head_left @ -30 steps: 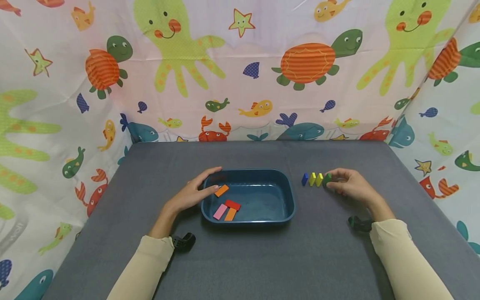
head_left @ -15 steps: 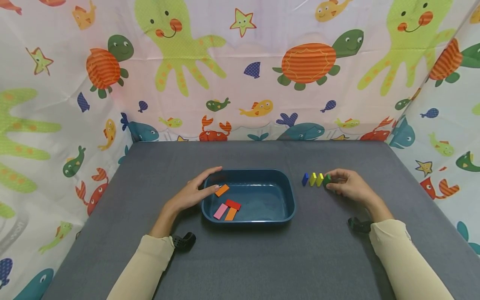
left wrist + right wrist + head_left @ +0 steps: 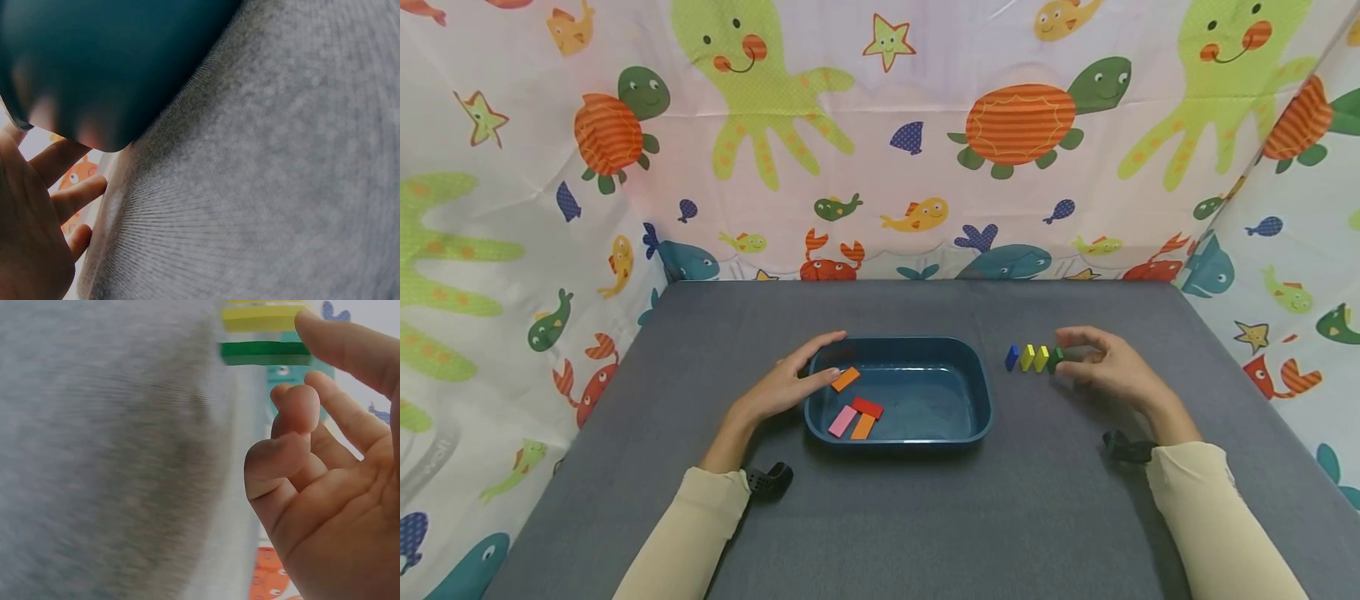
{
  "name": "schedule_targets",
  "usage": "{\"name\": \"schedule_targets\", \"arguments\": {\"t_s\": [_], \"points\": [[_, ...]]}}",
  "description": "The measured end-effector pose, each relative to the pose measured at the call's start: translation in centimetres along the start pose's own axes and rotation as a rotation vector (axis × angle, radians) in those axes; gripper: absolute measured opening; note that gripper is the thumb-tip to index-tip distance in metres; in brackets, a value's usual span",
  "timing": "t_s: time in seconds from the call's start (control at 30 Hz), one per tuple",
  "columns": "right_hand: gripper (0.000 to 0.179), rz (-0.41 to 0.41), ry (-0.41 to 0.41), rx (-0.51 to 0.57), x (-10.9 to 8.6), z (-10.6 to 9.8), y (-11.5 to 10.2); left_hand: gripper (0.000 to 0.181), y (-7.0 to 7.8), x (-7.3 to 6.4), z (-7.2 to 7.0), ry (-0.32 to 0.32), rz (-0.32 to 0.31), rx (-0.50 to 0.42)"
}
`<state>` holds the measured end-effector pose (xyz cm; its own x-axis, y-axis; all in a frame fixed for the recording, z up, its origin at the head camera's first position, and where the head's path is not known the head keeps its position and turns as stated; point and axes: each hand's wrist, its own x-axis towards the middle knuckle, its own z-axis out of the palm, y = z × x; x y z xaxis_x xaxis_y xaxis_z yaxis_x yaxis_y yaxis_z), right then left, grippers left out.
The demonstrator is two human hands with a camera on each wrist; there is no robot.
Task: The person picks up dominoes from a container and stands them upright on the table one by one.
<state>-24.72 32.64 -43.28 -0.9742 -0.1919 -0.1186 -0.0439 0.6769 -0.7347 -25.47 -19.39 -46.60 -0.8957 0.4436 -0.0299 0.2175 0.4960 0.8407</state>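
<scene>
My left hand (image 3: pixel 784 390) rests at the left end of a dark blue tray (image 3: pixel 932 408), thumb over the rim; in the left wrist view its other fingers (image 3: pixel 78 197) extend fairly straight beside the tray. Near the thumb, an orange domino (image 3: pixel 846 379) lies inside. To the right of the tray, a green domino (image 3: pixel 1056 361) stands on edge at the right end of a row, beside two yellow dominoes (image 3: pixel 1034 358) and a blue one (image 3: pixel 1012 358). My right hand (image 3: pixel 1112 371) is right beside the green domino, thumb and forefinger spread apart, holding nothing.
Also in the tray lie a red domino (image 3: pixel 868 408), a pink domino (image 3: pixel 842 421) and a second orange domino (image 3: pixel 862 427). A grey cloth (image 3: pixel 910 517) covers the table. Behind it and at both sides hangs a curtain (image 3: pixel 880 167) printed with sea animals.
My right thumb and forefinger have come off the green domino and spread, and the hand has drawn slightly right. The domino stays standing in the row. My left hand keeps its place.
</scene>
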Motion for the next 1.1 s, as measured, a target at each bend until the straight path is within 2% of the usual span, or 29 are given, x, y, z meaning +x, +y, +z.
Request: {"name": "schedule_targets", "arguments": {"t_s": [0.27, 0.4, 0.57, 1.1], "points": [[0.065, -0.07, 0.077, -0.005, -0.8, -0.7, -3.5, 0.061, 0.0, 0.1, 0.0, 0.004, -0.012, 0.004], [0.063, -0.153, 0.073, 0.036, -1.0, -0.2, -5.6, 0.061, 0.0, 0.1, 0.0, 0.007, -0.014, 0.006], [0.059, -0.25, 0.041, 0.104, -1.0, 1.1, -7.7, 0.061, 0.0, 0.0, 0.0, 0.008, -0.013, 0.011], [0.05, -0.39, -0.058, 0.175, 0.4, 6.8, -11.3, 0.059, 0.2, -0.1, -0.1, 0.005, -0.012, 0.005]]}}
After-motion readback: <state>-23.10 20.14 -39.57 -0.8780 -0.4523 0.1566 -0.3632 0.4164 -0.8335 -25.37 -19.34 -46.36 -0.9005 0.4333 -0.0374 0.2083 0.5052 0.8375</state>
